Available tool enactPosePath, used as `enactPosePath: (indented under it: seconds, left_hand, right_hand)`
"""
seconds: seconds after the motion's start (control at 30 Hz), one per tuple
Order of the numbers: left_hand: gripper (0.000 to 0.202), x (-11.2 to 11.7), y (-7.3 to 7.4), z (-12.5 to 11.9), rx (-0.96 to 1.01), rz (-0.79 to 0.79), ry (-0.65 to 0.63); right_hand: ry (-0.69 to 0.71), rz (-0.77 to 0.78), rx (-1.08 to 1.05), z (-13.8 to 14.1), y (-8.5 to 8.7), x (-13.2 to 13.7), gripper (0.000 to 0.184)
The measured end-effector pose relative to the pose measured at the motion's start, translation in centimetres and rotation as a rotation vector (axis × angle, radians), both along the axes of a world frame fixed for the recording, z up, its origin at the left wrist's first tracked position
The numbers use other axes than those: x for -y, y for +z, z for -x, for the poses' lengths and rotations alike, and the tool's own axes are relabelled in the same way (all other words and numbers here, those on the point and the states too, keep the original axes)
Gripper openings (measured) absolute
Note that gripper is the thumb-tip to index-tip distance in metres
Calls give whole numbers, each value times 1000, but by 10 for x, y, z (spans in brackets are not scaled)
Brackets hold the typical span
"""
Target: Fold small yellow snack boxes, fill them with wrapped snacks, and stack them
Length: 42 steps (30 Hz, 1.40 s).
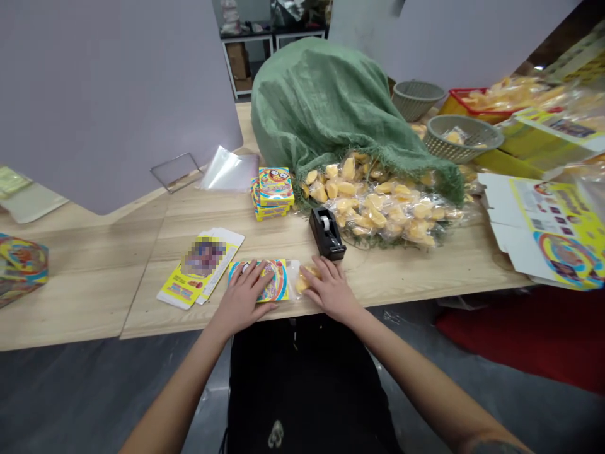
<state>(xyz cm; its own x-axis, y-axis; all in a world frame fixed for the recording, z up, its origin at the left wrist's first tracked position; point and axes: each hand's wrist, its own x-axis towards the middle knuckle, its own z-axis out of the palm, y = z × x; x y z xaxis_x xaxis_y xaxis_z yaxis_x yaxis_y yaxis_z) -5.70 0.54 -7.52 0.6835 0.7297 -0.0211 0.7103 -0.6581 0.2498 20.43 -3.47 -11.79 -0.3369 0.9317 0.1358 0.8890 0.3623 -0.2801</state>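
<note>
Head view, and both hands are down near the edge of the wooden table (94,296)! Left hand (242,295), spread wide and relaxed, presses flat on a printed yellow-and-blue card (273,282), hiding much of its artwork. Right hand (331,291) lies open, no clench, against a clear bag of yellow pieces (306,279), partly covered. At twelve o'clock, a black tape dispenser (326,234); at eleven, a stack of printed boxes (273,192); at nine, a flattened yellow carton (201,268), its picture pixelated, unreadable.
</note>
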Motion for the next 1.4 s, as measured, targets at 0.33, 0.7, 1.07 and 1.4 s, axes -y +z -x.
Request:
enactPosePath:
  seconds: [0.33, 0.7, 1.07, 1.4]
  left_hand:
    - [70, 1, 1, -1, -10, 22, 16]
    - [74, 2, -2, -2, -3, 16, 32]
    - [74, 3, -2, -2, 14, -2, 34]
    - [71, 2, -1, -2, 3, 6, 43]
  right_hand:
    - [117, -123, -111, 14, -7, -17, 36]
    - [7, -52, 116, 37, 11, -23, 35]
    - [49, -9, 50, 28, 9, -15, 44]
    - [-391, 584, -1152, 9, 10, -25, 36]
